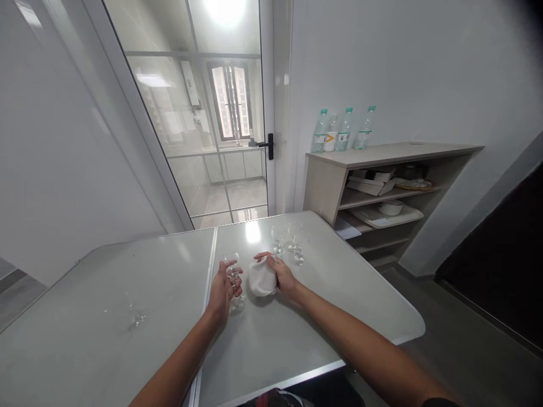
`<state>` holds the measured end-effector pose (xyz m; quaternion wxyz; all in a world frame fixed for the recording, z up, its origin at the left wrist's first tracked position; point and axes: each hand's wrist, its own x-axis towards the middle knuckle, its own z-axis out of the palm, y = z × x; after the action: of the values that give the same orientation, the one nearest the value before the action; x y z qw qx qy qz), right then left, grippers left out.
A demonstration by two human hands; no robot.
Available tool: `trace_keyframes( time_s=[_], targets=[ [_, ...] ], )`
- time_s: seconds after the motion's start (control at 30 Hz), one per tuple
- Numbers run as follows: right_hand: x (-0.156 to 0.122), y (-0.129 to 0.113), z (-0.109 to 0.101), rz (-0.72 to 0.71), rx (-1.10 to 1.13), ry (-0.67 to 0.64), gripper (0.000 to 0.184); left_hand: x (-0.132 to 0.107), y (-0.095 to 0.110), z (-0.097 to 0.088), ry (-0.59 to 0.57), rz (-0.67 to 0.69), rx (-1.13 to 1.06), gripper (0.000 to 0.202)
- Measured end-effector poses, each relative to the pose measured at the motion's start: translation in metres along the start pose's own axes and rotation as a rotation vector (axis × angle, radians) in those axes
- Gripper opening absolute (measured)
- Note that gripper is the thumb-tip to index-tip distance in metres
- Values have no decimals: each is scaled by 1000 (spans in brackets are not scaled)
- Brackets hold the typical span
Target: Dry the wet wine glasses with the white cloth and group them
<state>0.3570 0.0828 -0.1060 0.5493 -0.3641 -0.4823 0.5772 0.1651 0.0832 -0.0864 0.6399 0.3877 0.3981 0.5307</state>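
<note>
In my left hand (224, 285) is a clear stemmed glass (232, 259), upright, with my fingers wrapped round its lower bowl and stem. Its round foot shows below my fingers, close over the table. My right hand (282, 272) grips a white cloth (262, 278), which hangs bunched just right of the glass. Cloth and glass are apart. Beyond my right hand stand several more stemmed glasses, among them one glass (279, 234) and a nearer one (299, 249). Another clear glass (136, 317) is on the left part of the table, its outline faint.
The grey table (339, 282) has a metal seam running across it. Behind it is a glazed door (203, 169) with a black handle (270, 146). At right, a wooden shelf unit (326, 181) carries several plastic bottles (343, 133) on top and trays inside.
</note>
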Motion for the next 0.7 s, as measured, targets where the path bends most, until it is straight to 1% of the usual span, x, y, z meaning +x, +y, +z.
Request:
trace_keyframes(
  time_s=[0.07,0.13,0.2,0.3,0.4,0.5,0.63,0.7],
  targets=[
    [-2,-4,1,-16,15,-8,49,-2,-9,4,-61,-56,85,67],
    [-4,-5,3,-26,56,-55,47,-3,-20,7,-96,-60,204,72],
    [-5,-4,5,-36,107,-115,47,-2,-30,6,-100,-30,271,74],
    [-6,-2,8,-37,157,-147,47,1,-36,3,-68,-23,247,71],
    [-6,-4,8,-38,173,-116,44,2,-31,-1,-74,-25,225,71],
    [-5,-4,6,-19,156,-119,36,2,-21,-4,-67,46,255,67],
    [-1,-3,1,4,-22,-155,25,1,-8,-9,35,180,300,62],
    [0,-3,0,-24,-129,-180,20,2,-4,-10,65,203,307,61]
  ],
)
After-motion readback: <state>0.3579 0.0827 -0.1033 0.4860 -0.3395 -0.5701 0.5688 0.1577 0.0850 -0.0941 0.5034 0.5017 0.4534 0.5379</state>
